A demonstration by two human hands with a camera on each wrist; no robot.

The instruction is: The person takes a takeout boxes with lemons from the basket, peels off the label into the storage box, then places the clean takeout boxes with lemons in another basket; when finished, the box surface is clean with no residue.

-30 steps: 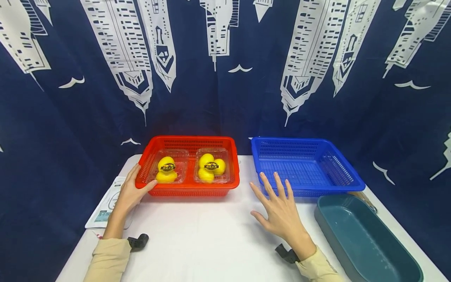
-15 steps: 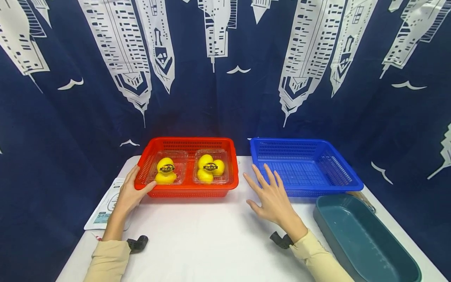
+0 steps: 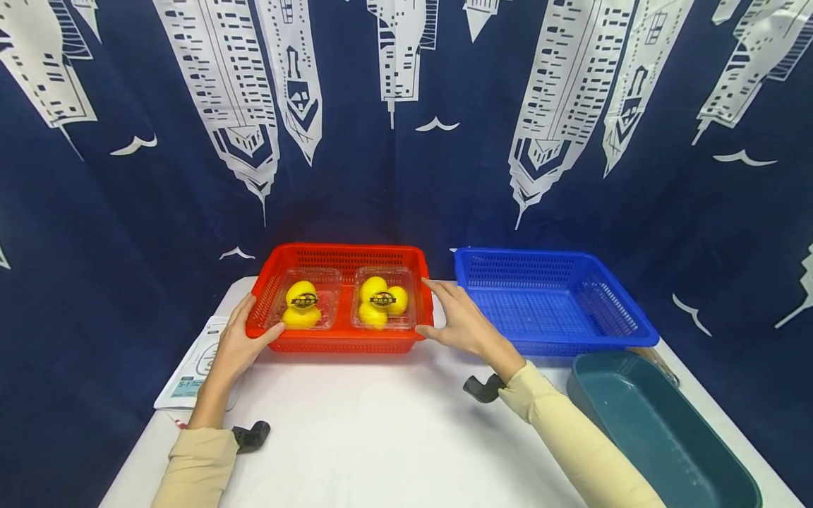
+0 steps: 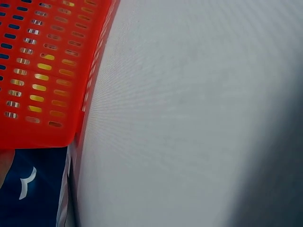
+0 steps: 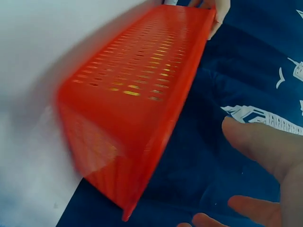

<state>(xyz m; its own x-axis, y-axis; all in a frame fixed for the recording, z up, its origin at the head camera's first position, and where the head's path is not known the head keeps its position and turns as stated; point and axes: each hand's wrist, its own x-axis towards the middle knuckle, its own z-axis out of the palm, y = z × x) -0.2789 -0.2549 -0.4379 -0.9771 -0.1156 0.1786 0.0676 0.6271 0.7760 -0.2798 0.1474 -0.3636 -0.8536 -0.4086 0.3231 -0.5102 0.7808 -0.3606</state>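
Note:
A red plastic basket [image 3: 346, 343] stands at the back of the white table, left of centre. Inside lie two clear plastic boxes: the left box [image 3: 330, 282] shows two yellow fruits [image 3: 301, 317], the right box [image 3: 411, 310] three, each with a dark label. My left hand [image 3: 236, 347] grips the basket's left front corner, thumb at the front rim and fingers along the left side. In the head view my right hand [image 3: 459, 319] overlaps the basket's right end, thumb and fingers spread; its thumb [image 5: 255, 142] shows apart from the basket in the right wrist view.
A blue basket [image 3: 559, 346] stands to the right of the red one, partly behind my right forearm. A dark green tub [image 3: 667, 416] lies at the right front. A printed white packet [image 3: 190, 374] rests by my left wrist. A dark blue patterned curtain [image 3: 394, 190] hangs behind.
My right hand has moved left, from in front of the blue basket to the red basket's right end. My left hand stays at the red basket's left corner.

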